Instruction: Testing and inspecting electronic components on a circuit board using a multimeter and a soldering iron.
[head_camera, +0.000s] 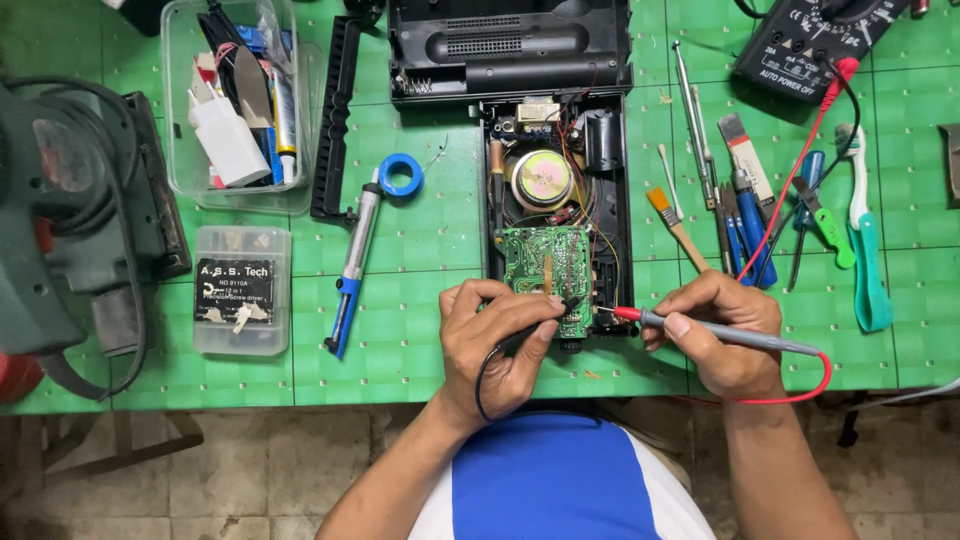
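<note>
Even, bright overhead light falls across the green tabletop (400, 350), sharp from my left hand (500, 340) to my right hand (722, 335). My hands cast only soft, short shadows beneath them. Faint glare sits on the clear plastic box (240, 290) left of my left hand. The floor below my wrists looks dimmer.

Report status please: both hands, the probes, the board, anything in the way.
Left hand pinches black probe on green circuit board. Right hand holds red probe, tip at board edge. Nothing blocks.
</note>
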